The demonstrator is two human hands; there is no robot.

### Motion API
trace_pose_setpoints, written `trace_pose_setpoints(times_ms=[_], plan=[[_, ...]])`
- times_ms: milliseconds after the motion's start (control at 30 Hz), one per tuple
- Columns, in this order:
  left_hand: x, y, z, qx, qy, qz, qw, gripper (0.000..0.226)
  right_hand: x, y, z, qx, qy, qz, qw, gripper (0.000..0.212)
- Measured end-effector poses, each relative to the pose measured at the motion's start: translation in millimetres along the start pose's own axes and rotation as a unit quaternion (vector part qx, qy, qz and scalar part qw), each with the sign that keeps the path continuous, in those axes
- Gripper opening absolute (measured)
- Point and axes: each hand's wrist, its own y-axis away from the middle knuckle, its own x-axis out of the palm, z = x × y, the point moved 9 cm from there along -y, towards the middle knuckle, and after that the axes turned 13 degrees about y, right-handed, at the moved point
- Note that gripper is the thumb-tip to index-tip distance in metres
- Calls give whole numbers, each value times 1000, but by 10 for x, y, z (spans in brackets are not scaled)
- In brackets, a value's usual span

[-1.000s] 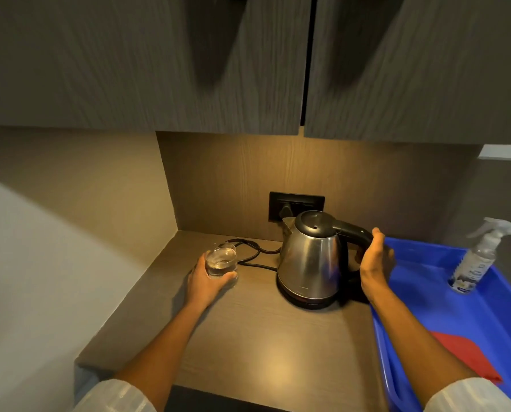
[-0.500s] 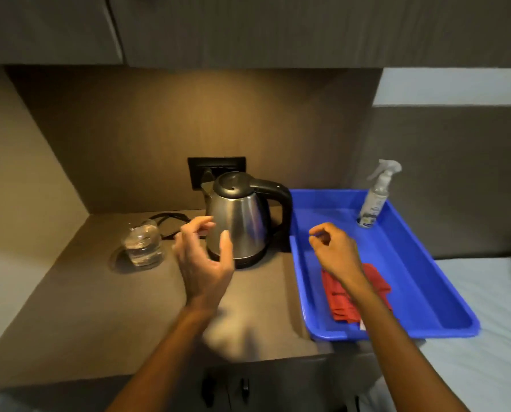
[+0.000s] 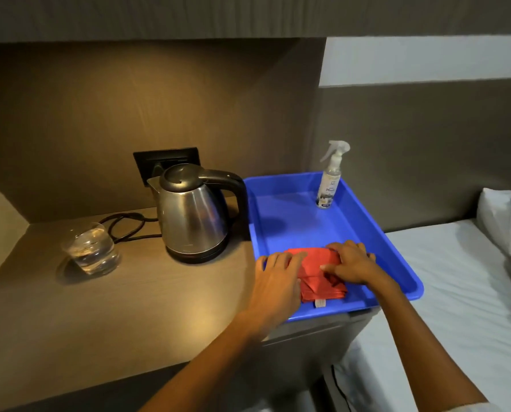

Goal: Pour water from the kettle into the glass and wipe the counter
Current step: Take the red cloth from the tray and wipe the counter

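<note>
A steel kettle (image 3: pixel 194 215) with a black lid and handle stands on its base at the back of the wooden counter (image 3: pixel 129 307). To its left a clear glass (image 3: pixel 92 248) holds water. A folded red cloth (image 3: pixel 319 285) lies in the near end of the blue tray (image 3: pixel 397 248). My left hand (image 3: pixel 278 281) lies flat with fingers out over the cloth's left edge. My right hand (image 3: pixel 352 263) rests on the cloth's right part, fingers and thumb curled on the fabric.
A spray bottle (image 3: pixel 330 179) stands upright in the tray's far right corner. The kettle's black cord (image 3: pixel 126 227) loops behind the glass to a wall socket (image 3: pixel 166 162). A white bed (image 3: pixel 456 292) with a pillow lies right of the counter.
Both hands left the glass and the kettle handle, crossed to the right and came down onto the red cloth in the tray. The view swung right and down.
</note>
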Motion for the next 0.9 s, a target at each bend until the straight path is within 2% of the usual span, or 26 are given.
trace_pose_setpoints(times_ms=[67,133,233,333,400,467,500,600,667,733,800,900], plan=[[-17,10,-5,-8,-5,-16,1000,65,-67,49,25,-8,-39,-2,999,46],[-46,-4,29,-19,7,-12,1000,73,-180,115,106,-43,-148,-21,988,31],[-279,-6,27,5,94,-48,994,80,-401,339,348,-148,-338,-16,929,29],[-670,93,65,21,160,-136,978,74,-727,592,598,-237,-428,-62,870,29],[-930,236,266,-22,243,-196,950,66,-873,687,777,-259,-508,-76,818,27],[-1111,401,489,-71,346,-238,905,56,-906,694,968,-254,-554,-84,788,25],[-1188,502,599,-86,371,-260,887,52,-881,681,1121,-250,-542,-92,797,25],[-1399,894,914,-124,362,-317,868,50,-739,670,1726,-247,-392,-152,873,24],[-1469,1203,1202,-172,346,-349,854,50,-585,687,2147,-244,-325,-173,897,34],[-1531,1533,1508,-242,313,-371,840,49,-452,760,2595,-268,-299,-162,901,45],[-1644,1825,1744,-296,268,-398,826,48,-404,878,3026,-327,-293,-146,887,46],[-1823,2051,1989,-327,211,-412,824,42,-394,975,3463,-373,-267,-165,873,44]])
